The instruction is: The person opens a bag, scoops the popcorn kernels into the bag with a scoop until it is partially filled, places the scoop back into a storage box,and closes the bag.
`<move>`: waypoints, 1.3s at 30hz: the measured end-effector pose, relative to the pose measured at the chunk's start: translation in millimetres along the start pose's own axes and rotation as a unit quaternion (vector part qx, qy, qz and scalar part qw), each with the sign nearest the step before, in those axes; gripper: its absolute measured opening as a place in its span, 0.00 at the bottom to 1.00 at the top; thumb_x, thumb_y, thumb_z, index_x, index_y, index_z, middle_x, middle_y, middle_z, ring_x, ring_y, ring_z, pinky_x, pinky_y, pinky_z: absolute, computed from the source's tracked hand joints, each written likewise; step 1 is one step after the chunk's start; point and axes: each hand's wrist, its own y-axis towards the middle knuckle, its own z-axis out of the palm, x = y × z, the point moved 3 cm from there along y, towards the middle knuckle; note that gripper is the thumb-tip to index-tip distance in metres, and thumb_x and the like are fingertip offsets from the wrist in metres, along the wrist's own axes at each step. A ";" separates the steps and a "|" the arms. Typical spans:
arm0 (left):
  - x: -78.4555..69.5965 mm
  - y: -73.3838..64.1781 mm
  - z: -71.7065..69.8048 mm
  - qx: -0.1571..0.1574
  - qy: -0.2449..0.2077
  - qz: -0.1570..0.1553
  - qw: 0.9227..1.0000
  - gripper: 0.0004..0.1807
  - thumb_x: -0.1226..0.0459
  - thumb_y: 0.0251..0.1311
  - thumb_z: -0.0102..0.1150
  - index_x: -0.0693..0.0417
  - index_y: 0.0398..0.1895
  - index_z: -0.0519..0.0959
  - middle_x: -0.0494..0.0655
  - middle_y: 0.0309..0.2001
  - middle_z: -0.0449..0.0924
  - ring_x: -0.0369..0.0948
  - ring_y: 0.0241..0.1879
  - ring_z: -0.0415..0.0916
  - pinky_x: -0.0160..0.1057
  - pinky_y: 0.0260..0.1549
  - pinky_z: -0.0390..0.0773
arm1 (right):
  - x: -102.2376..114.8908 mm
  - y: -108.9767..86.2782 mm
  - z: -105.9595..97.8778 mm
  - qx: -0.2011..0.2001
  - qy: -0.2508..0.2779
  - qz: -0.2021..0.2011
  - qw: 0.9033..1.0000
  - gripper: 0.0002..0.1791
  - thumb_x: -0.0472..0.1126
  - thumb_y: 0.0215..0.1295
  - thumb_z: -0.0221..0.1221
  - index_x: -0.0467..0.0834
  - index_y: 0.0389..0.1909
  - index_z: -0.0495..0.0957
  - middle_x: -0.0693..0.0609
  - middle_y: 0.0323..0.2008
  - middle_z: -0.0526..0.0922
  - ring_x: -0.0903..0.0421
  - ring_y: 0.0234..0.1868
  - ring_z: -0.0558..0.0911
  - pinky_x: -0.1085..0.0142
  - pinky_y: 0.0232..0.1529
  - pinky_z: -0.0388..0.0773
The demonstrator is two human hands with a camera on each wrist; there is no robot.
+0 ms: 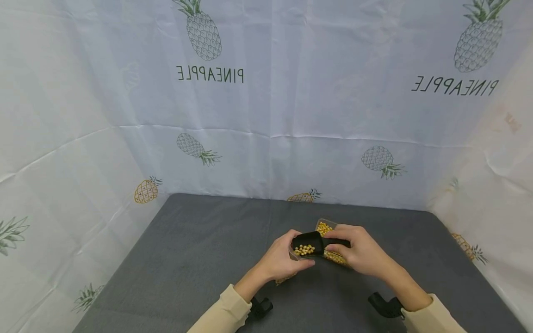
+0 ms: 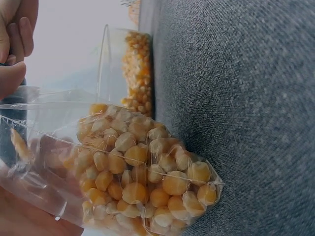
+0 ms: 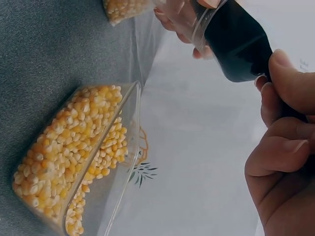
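My left hand (image 1: 275,260) grips a clear plastic bag (image 2: 142,177) by its upper part. Corn kernels fill the lower part of this bag, and its bottom corner hangs close over the table. A black scoop (image 1: 313,239), carrying some yellow kernels, is held by its handle in my right hand (image 1: 368,249), thumb and fingers pinched around it. The scoop's front end sits in the mouth of the bag, tilted toward the left hand. Below and behind the right hand, a clear rectangular container (image 3: 101,140) stands on the table, partly full of kernels.
A grey cloth covers the table (image 1: 200,259). White curtains (image 1: 266,101) with pineapple prints stand behind it and on both sides. Black wrist mounts (image 1: 261,307) show at the cuffs of both sleeves.
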 end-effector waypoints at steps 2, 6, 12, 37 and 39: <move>0.2 0.0 -0.1 -0.001 -0.001 0.000 1.000 0.30 0.50 0.58 0.73 0.46 0.60 0.73 0.38 0.51 0.78 0.32 0.41 0.76 0.35 0.41 0.78 | 2.0 0.9 0.6 0.005 -0.001 -0.001 1.000 0.12 0.34 0.62 0.69 0.41 0.46 0.86 0.63 0.32 0.78 0.70 0.23 0.68 0.70 0.24 0.71; 0.2 -0.1 -0.1 -0.002 0.005 -0.002 1.000 0.29 0.50 0.59 0.73 0.45 0.60 0.73 0.38 0.52 0.78 0.33 0.44 0.75 0.36 0.43 0.77 | 4.9 2.1 1.9 0.016 -0.010 0.001 1.000 0.12 0.34 0.62 0.69 0.41 0.47 0.86 0.62 0.33 0.78 0.70 0.23 0.68 0.70 0.24 0.71; 1.4 0.4 0.4 -0.001 0.005 0.001 1.000 0.30 0.50 0.59 0.73 0.47 0.60 0.73 0.39 0.53 0.78 0.34 0.48 0.76 0.37 0.48 0.77 | 3.4 -1.0 2.1 0.018 -0.009 0.018 1.000 0.13 0.35 0.63 0.69 0.41 0.48 0.86 0.60 0.35 0.80 0.69 0.24 0.70 0.70 0.25 0.72; 7.3 -1.2 -4.4 0.054 -0.027 0.002 0.998 0.37 0.53 0.58 0.73 0.51 0.69 0.69 0.45 0.45 0.73 0.32 0.40 0.74 0.34 0.41 0.78 | -27.7 -43.9 -20.3 -0.044 0.017 0.186 0.981 0.16 0.42 0.69 0.66 0.43 0.55 0.84 0.47 0.51 0.85 0.42 0.53 0.82 0.46 0.46 0.81; 7.7 -1.8 -5.6 0.065 -0.025 0.004 0.998 0.40 0.53 0.58 0.74 0.50 0.72 0.67 0.45 0.46 0.73 0.32 0.41 0.74 0.34 0.41 0.77 | -33.1 -47.7 -21.0 -0.048 0.021 0.205 0.977 0.17 0.43 0.69 0.66 0.42 0.56 0.84 0.44 0.53 0.84 0.38 0.55 0.81 0.44 0.46 0.80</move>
